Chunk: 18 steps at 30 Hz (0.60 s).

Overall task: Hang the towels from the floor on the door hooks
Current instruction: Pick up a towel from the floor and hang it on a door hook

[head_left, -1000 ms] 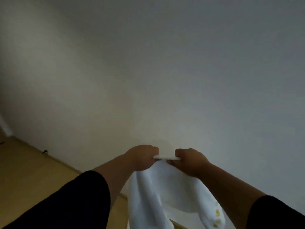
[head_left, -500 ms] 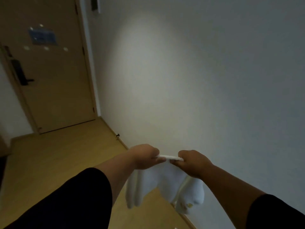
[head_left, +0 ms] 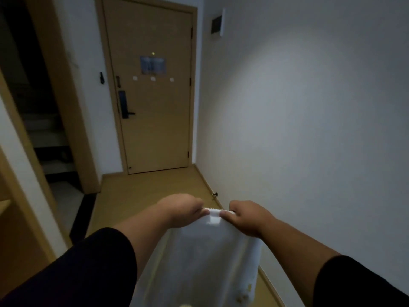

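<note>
A white towel [head_left: 199, 258] hangs in front of me, held by its top edge. My left hand [head_left: 183, 209] and my right hand [head_left: 247, 216] pinch that edge close together, on either side of a small white loop or tag [head_left: 214, 217]. Small yellow marks show near the towel's lower right corner. Straight ahead at the end of the hallway is a tan door [head_left: 152, 89] with three small white hooks [head_left: 152, 79] in a row under a blue sign. Nothing hangs on the hooks.
A white wall [head_left: 298, 129] runs along my right with a doorstop [head_left: 214, 194] at its base. The wooden floor [head_left: 155, 187] leads to the door. An open dark doorway [head_left: 44, 129] with steps lies at the left. The door has a dark handle lock [head_left: 124, 105].
My view has swung left from the bare wall to face the door down the hallway. Both hands keep the same grip on the towel's top edge.
</note>
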Each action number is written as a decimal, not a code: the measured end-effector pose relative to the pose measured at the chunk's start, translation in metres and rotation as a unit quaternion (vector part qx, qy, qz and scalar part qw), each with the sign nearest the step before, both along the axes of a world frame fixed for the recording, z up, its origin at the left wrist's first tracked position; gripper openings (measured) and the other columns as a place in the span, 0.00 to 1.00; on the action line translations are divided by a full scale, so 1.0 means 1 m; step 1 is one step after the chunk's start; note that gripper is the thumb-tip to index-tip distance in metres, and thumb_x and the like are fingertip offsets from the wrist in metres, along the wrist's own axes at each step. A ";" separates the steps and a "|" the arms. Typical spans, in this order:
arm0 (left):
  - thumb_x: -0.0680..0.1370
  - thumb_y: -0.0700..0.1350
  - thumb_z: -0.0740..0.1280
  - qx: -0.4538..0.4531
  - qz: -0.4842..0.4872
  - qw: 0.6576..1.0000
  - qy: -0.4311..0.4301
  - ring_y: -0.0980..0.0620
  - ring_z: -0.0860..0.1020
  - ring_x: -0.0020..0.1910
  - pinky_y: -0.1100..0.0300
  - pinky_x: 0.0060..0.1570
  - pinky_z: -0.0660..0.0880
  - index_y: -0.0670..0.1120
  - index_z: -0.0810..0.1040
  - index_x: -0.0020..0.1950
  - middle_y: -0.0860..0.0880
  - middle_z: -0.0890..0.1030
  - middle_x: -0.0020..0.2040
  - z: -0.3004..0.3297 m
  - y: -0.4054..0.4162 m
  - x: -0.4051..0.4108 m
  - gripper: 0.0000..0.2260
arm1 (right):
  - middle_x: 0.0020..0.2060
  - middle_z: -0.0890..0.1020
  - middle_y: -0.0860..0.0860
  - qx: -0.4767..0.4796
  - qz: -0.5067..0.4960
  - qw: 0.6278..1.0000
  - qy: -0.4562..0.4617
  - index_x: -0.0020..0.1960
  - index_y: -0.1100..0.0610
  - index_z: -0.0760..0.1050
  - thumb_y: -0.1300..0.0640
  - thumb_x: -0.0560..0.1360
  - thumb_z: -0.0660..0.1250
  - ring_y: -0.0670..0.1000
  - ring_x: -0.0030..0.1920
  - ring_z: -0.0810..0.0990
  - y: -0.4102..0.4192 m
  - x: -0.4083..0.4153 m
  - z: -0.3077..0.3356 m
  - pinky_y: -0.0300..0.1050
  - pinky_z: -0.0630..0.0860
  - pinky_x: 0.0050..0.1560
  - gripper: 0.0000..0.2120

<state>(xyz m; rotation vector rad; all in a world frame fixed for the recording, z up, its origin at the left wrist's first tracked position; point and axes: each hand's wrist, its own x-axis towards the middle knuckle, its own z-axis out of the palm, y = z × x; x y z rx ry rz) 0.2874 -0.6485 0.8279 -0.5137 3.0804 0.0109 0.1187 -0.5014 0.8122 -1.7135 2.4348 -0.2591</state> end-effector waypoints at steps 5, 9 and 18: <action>0.82 0.58 0.52 -0.003 0.053 0.998 -0.017 0.44 0.76 0.45 0.55 0.39 0.69 0.46 0.74 0.50 0.45 0.79 0.48 -0.002 -0.050 0.017 0.18 | 0.38 0.77 0.48 -0.001 0.042 0.999 0.005 0.42 0.49 0.69 0.35 0.78 0.53 0.51 0.40 0.75 -0.069 0.006 -0.004 0.48 0.72 0.41 0.19; 0.82 0.59 0.53 0.005 0.108 0.994 -0.015 0.45 0.76 0.45 0.53 0.42 0.71 0.47 0.74 0.52 0.46 0.79 0.48 -0.007 -0.090 0.013 0.19 | 0.37 0.75 0.48 -0.004 0.067 0.998 0.004 0.42 0.48 0.68 0.36 0.78 0.52 0.51 0.39 0.75 -0.120 -0.004 -0.010 0.50 0.73 0.41 0.18; 0.81 0.60 0.53 0.015 0.154 0.988 0.001 0.50 0.75 0.40 0.55 0.39 0.72 0.51 0.74 0.45 0.51 0.77 0.41 -0.028 -0.206 -0.065 0.17 | 0.36 0.75 0.48 -0.001 0.123 0.992 0.032 0.41 0.48 0.67 0.36 0.78 0.52 0.53 0.40 0.76 -0.253 -0.091 -0.020 0.50 0.74 0.42 0.18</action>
